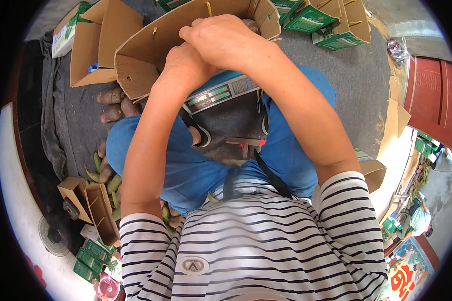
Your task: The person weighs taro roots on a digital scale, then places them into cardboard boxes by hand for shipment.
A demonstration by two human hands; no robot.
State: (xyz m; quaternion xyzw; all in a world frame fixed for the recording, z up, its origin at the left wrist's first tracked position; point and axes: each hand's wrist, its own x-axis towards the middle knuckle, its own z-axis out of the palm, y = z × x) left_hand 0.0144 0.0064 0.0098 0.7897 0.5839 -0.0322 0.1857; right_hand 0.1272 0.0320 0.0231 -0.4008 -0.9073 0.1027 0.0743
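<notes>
Both hands meet over an open cardboard box [133, 47], with a brown tuber [251, 25] partly visible inside. My right hand [223, 40] crosses above my left hand [186, 65], and the two touch or nearly touch. The fingers of both are curled inward; anything they hold is hidden. A yellow cord handle [209, 8] sticks up at the box's far wall. Beneath the box is a scale [221, 95] with a lit green display, between my knees.
Reddish tubers [110, 96] and green ones [115, 184] lie on the dark floor cloth at the left. An open box [93, 45] stands upper left, with green boxes [311, 20] upper right. A small wooden stool [243, 142] is below. Another person [419, 220] is far right.
</notes>
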